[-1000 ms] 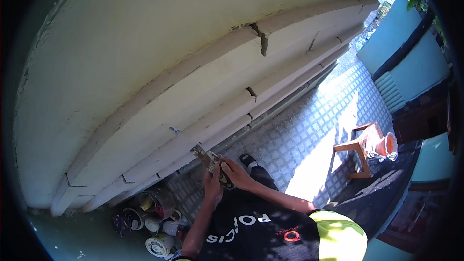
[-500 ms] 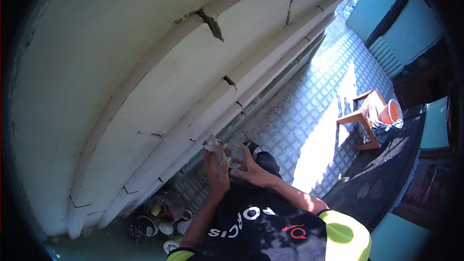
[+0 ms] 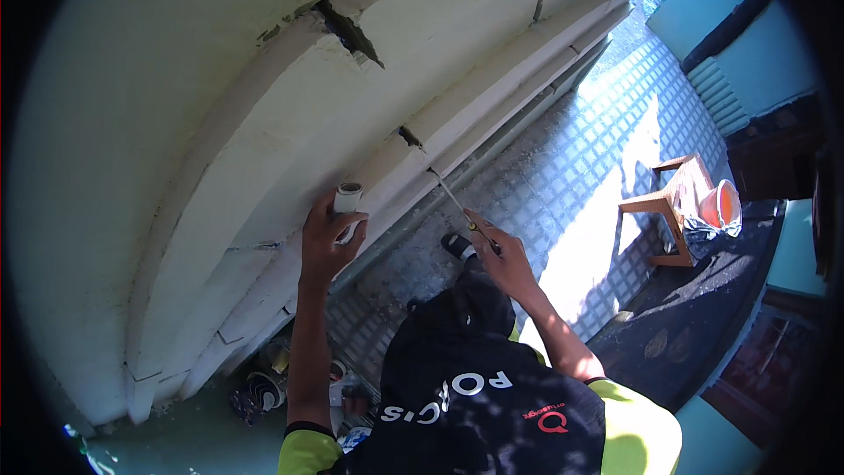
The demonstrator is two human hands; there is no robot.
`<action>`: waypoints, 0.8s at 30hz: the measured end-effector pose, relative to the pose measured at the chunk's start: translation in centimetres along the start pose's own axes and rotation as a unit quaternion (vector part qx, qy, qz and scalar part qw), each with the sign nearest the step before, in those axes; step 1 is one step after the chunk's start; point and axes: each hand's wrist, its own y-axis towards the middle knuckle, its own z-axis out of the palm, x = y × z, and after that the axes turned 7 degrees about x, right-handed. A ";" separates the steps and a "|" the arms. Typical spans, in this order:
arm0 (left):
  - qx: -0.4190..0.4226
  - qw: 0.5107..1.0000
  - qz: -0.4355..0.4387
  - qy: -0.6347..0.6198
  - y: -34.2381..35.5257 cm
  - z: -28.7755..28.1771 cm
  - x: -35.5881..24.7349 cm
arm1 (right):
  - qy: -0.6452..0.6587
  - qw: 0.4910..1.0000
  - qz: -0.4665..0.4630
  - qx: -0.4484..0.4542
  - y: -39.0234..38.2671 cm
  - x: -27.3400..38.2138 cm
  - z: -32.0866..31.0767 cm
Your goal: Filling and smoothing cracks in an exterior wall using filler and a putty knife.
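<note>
Head view: I see the left hand (image 3: pixel 326 239) curled around a short white open-topped cylinder (image 3: pixel 348 200), beside the cream-painted stepped wall (image 3: pixel 264 185). The right hand (image 3: pixel 505 259) grips a thin metal-shafted tool (image 3: pixel 452 193), its tip at this wall, perhaps touching.

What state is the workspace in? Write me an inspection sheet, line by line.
Surface: pale stepped wall with dark gaps in its ledges.
Job's things: white cylinder, open end up; slim tool, tip at or near a lower-ledge crack, contact unclear.
Clutter: containers at lower left, partly hidden by the left forearm.
Hands: left hand holds the cylinder; right hand grips the tool.
Cables: nothing seen.
Surroundings: patterned floor, partly sunlit; brown stool with a reddish bucket.
</note>
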 end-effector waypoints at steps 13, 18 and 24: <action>-0.016 0.999 -0.007 -0.042 0.9 -0.5 0.8 | 0.018 1.000 -0.022 0.006 5.1 -0.3 -1.1; -0.009 0.999 -0.021 -0.043 1.0 -0.3 0.6 | 0.084 0.993 0.029 0.075 5.6 0.6 -1.8; -0.003 0.999 -0.034 -0.024 0.8 -0.5 -0.2 | 0.023 0.998 0.044 0.042 4.5 0.3 -1.8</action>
